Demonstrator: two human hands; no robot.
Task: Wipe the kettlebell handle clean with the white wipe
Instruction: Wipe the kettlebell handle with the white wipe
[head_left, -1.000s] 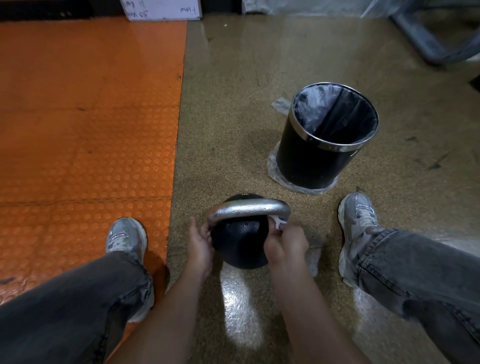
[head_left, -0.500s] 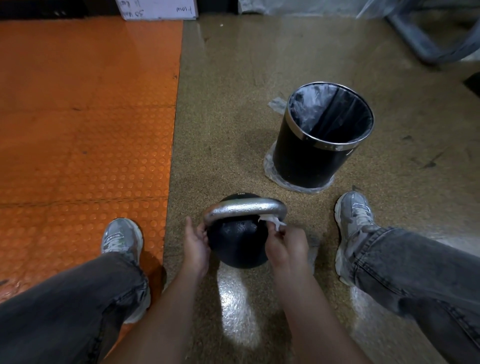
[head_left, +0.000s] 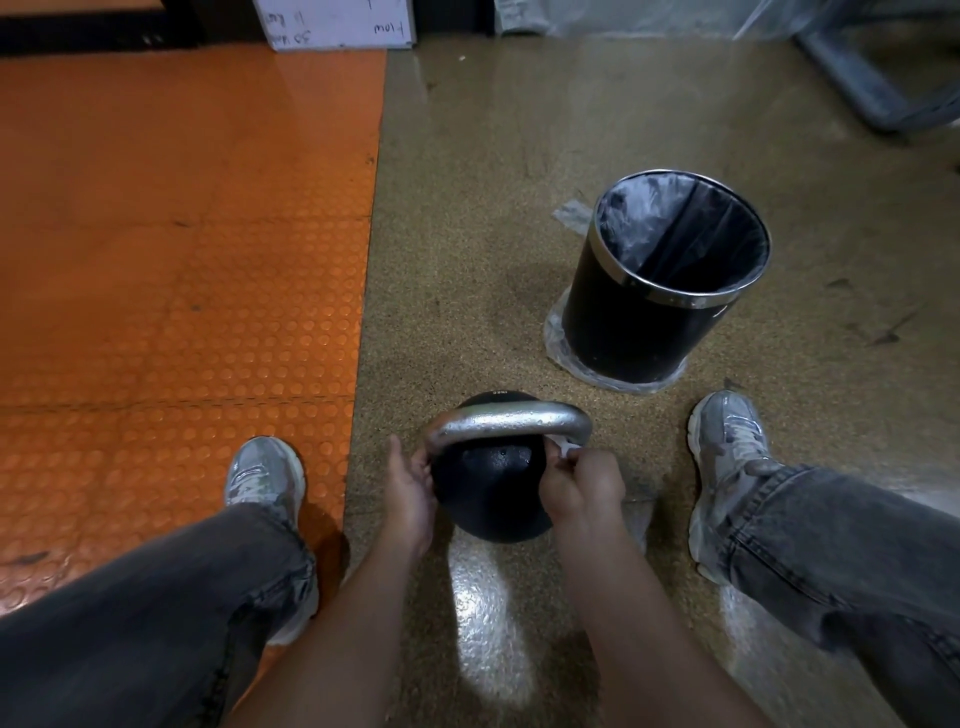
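Orange studded matting (head_left: 176, 249) fills the left of the floor and meets speckled tan flooring (head_left: 467, 208) along a straight seam, with my left shoe (head_left: 265, 475) planted just on the orange side. Right of that seam my left hand (head_left: 410, 488) curls round the left end of the silver kettlebell handle (head_left: 506, 421), steadying the black kettlebell (head_left: 491, 483) that sits on the tan floor between my feet. My right hand (head_left: 582, 491) pinches the white wipe (head_left: 563, 448) against the right end of the handle, where it bends down to the ball; compared with a second ago the wipe sits a touch higher on that bend, so I judge the wiping is under way at that corner, with the top bar yet to cover. Farther right and beyond stands a black lined bin (head_left: 670, 280), well apart from the handle, and my right shoe (head_left: 727, 452) is near. Open floor lies ahead of the kettlebell, so my strokes along the bar meet nothing.
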